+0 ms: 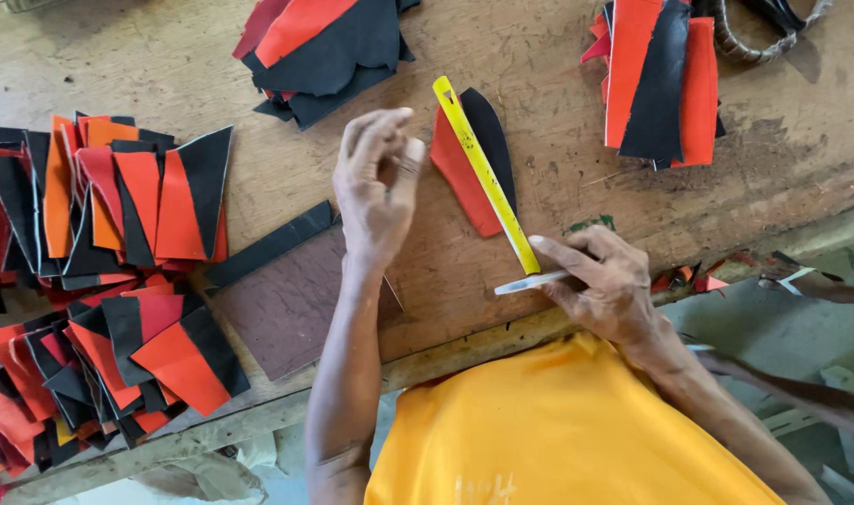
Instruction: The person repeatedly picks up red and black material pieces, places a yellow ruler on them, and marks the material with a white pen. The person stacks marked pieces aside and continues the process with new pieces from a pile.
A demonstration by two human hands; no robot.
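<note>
Yellow ruler lies diagonally over the red-black piece, mid-surface toward the near edge. Your right hand, nearer, pinches a thin white tool at its lower end; left hand hovers loosely curled, empty.

One yellow ruler, one silvery pen-like tool, one brown square mat, four heaps of red-and-black cut pieces (individual pieces too many to count), two hands

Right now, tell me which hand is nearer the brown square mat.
Left. The left hand hovers just above the brown square mat's upper right edge; the right hand sits far to its right, holding a pen.
</note>
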